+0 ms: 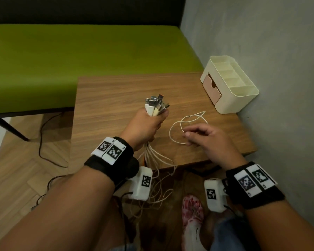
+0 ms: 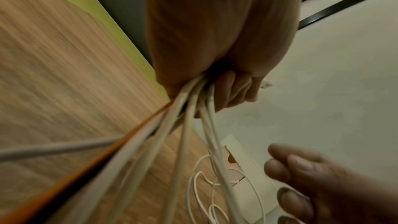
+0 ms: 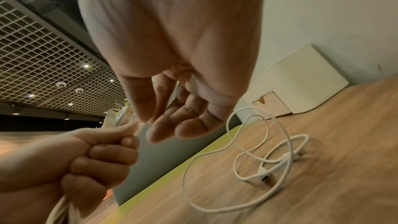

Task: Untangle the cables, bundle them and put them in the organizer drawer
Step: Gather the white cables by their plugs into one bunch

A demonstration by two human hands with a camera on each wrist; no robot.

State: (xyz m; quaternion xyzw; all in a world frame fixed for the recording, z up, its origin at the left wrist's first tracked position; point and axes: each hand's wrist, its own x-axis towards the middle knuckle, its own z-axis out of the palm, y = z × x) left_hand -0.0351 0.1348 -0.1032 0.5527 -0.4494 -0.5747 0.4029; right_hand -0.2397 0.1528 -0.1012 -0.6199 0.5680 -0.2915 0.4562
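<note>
Head view: my left hand (image 1: pixel 146 126) fists a sheaf of cables (image 1: pixel 155 105), plugs up, left of the organizer (image 1: pixel 230 84); tails dangle off the table (image 1: pixel 116 98) edge. These look light, limp and slippery, best gripped near the plugs. My right hand (image 1: pixel 205 138) hovers loosely curled, holding nothing, above one loose cable (image 1: pixel 179 124). Beyond, the organizer's top compartments look empty; its pink drawer (image 1: pixel 211 89) appears closed.
</note>
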